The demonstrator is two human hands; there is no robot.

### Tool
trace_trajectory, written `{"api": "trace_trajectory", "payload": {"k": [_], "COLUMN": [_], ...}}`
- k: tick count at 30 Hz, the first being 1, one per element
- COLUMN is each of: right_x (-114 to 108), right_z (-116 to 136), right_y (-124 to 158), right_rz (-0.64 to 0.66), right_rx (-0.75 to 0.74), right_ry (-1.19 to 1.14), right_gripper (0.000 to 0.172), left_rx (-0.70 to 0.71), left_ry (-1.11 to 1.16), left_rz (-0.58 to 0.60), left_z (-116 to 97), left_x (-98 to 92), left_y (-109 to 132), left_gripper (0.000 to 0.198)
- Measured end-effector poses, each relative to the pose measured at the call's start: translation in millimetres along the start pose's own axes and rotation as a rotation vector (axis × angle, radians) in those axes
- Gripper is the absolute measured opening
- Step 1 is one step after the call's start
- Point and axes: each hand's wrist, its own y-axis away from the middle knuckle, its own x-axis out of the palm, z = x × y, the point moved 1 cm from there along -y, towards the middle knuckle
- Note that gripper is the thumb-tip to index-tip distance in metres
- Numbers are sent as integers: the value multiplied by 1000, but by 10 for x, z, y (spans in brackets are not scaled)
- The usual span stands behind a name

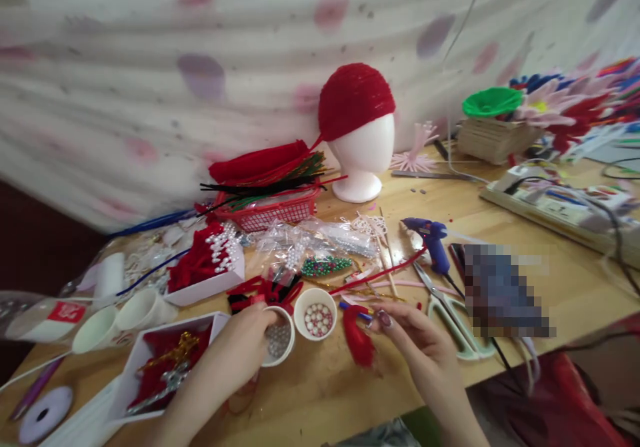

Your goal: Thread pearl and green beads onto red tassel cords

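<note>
My left hand [246,338] reaches into a white paper cup [281,340] of pale beads, fingertips dipped inside and curled; what they pinch is hidden. Beside it stands a second cup [316,315] with pink and white beads. My right hand [407,334] pinches a red fuzzy tassel-like piece [358,342] with a small blue end, holding it just above the wooden table [350,394]. A long red pipe cleaner [380,274] lies behind my right hand.
A foam head with a red knitted cap [356,134] stands at the back. A red basket of pipe cleaners [270,200], bead bags [310,244], white trays [155,367], a blue glue gun [433,242], scissors [450,314] and a power strip [555,207] crowd the table.
</note>
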Motion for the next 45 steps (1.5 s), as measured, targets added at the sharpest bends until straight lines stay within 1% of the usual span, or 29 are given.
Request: {"api": "trace_trajectory", "payload": {"k": [3,6,9,13,15,17,19,20,22,23,25,26,27,28,29,30,32,34,37,40,42,45], "right_x": [-4,29,77,121,120,119,146,177,277,341,484,552,615,669,714,754,825,891,989,1064,1091,1110], "right_z": [29,75,102,116,134,172,228,259,316,340,373,383,389,394,397,399,405,412,419,415,408,403], "right_y": [-62,-71,-34,28,58,97,150,181,238,260,279,276,266,252,236,222,207,210,238,261,265,256], "right_rz": [33,41,4,-37,-21,31,95,105,84,65,73,104,150,197,239,279,342,359,355,346,337,351], "right_rx": [-15,-28,-74,-90,-76,-61,-43,-30,6,21,30,22,7,-15,-40,-62,-97,-119,-131,-128,-104,-55], "right_ry": [-2,6,18,57,69,62,39,21,-9,-18,-13,3,24,42,58,71,92,101,109,123,127,87], "right_gripper": [17,17,14,14,13,12,11,12,13,15,17,17,16,14,12,11,11,12,12,13,14,19], "left_rx": [-31,-26,-41,-57,-50,-29,10,33,60,67,67,67,61,49,38,-1,-37,-41,-16,-21,-40,-50], "left_ry": [-19,-40,-57,-44,-30,-15,12,32,83,154,426,623,834,1029,1207,1377,1643,1812,1986,2130,2202,2267], "left_rz": [-29,-26,-23,-43,-49,-66,-103,-127,-196,-256,-413,-489,-539,-546,-529,-494,-426,-374,-313,-195,-109,-50], "left_z": [-7,-48,-109,-157,-159,-145,-111,-87,-31,-7,12,1,-25,-65,-114,-163,-243,-273,-248,-230,-244,-278], "left_x": [30,-52,-119,-116,-114,-140,-195,-224,-265,-269,-226,-179,-116,-42,36,113,238,313,348,327,299,259], "left_y": [-60,-104,-127,-137,-134,-118,-77,-43,50,108,239,304,364,414,453,479,498,486,450,424,412,390], "left_gripper": [47,32,20,25,26,24,21,19,17,19,21,19,14,9,4,6,21,30,33,32,32,31]}}
